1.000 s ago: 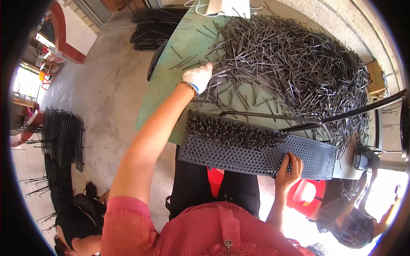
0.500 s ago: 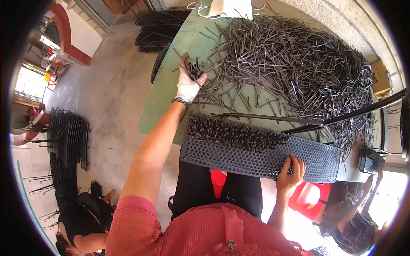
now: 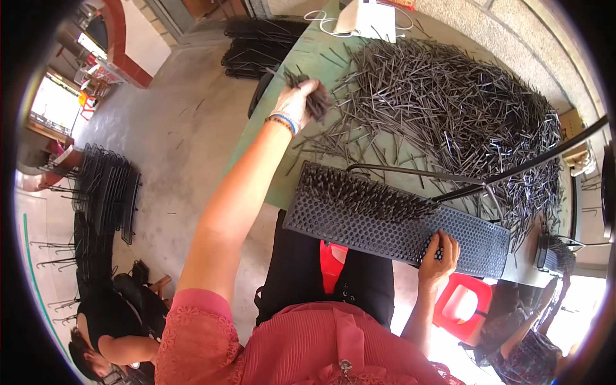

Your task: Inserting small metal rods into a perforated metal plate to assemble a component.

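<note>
Over the table's left part, my left hand [image 3: 294, 102], in a pale glove, is closed round a bundle of short dark rods [image 3: 319, 102]. A long black perforated tray [image 3: 369, 234] lies slantwise at the table's near edge, partly over my lap. Many rods [image 3: 366, 196] stand upright in its holes along the far left part; the near and right holes show bare. My right hand [image 3: 439, 255] grips the tray's near edge, with its thumb and fingers curled over the rim. Right of the standing rods, a black metal bar frame [image 3: 471, 189] reaches across the tray's far side.
A big heap of loose rods [image 3: 455, 102] covers the green table [image 3: 266, 183]. Behind it lie a white box [image 3: 375, 19] and cable. Black racks [image 3: 106, 192] stand on the left floor. Co-workers sit at lower left [image 3: 122, 327] and lower right [image 3: 529, 340], beside a red chair [image 3: 462, 305].
My left hand has turned over and risen slightly, with the rod bundle still in it. The whole view has shifted a little; my right hand keeps its place on the tray.
</note>
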Tool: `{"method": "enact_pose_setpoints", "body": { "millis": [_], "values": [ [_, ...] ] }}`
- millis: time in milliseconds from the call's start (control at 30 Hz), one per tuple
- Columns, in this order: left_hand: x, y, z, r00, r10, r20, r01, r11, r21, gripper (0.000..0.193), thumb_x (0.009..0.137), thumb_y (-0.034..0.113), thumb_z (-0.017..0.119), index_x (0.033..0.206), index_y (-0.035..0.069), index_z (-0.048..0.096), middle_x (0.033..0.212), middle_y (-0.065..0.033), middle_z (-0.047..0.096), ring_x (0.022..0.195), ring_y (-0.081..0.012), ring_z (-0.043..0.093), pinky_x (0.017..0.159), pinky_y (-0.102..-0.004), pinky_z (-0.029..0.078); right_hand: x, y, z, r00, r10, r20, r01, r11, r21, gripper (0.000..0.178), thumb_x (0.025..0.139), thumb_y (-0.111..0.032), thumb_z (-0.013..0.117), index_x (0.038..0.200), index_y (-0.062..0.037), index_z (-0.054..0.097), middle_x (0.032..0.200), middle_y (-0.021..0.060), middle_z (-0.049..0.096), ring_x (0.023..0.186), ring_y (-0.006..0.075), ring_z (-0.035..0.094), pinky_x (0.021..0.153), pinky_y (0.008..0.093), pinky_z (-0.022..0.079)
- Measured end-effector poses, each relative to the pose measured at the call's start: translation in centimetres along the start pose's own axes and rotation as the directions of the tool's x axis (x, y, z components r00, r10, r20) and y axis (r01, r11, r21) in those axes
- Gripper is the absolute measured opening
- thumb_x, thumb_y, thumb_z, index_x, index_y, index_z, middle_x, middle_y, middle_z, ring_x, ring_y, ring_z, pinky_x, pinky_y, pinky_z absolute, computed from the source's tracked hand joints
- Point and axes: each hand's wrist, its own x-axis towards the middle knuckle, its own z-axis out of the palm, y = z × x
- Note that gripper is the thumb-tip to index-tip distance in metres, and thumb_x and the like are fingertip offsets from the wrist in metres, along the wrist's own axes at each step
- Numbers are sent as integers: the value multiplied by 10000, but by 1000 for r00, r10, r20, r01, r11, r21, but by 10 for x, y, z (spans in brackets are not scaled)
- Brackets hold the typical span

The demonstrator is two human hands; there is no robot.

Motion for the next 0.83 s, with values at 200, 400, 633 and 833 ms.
{"method": "enact_pose_setpoints", "body": {
  "millis": [200,400,633,833],
  "values": [
    [-15,23,50,887,445,124,-438,724,533,370,880,33,659,1204,95,492,872,-28,629,734,-145,628,673,-295,528,-1,-8,-8,995,-82,-57,89,987,134,170,820,11,675,988,-9,693,953,126,660,878,298,609,801,391,481],
    [-134,33,98,981,93,169,-153,909,388,415,874,89,640,1237,39,446,816,-110,645,708,-205,636,635,-339,533,35,-113,-9,954,-299,10,227,748,624,457,791,69,729,1228,-4,615,985,125,656,808,180,648,719,277,541],
    [-240,15,80,919,255,301,-394,585,709,429,922,135,536,1318,-10,461,1215,-148,582,1107,-224,565,956,-353,454,46,-181,6,764,-631,-134,505,456,733,264,787,-15,748,1044,-10,691,1001,116,623,839,231,631,729,315,532],
    [-272,5,37,997,-33,73,2,921,390,605,811,189,697,1335,23,443,1137,-176,613,1027,-206,578,949,-363,456,43,-199,15,775,-591,-225,564,486,668,173,853,27,641,1008,-32,692,993,126,649,872,305,638,751,366,537]
  ]
}}
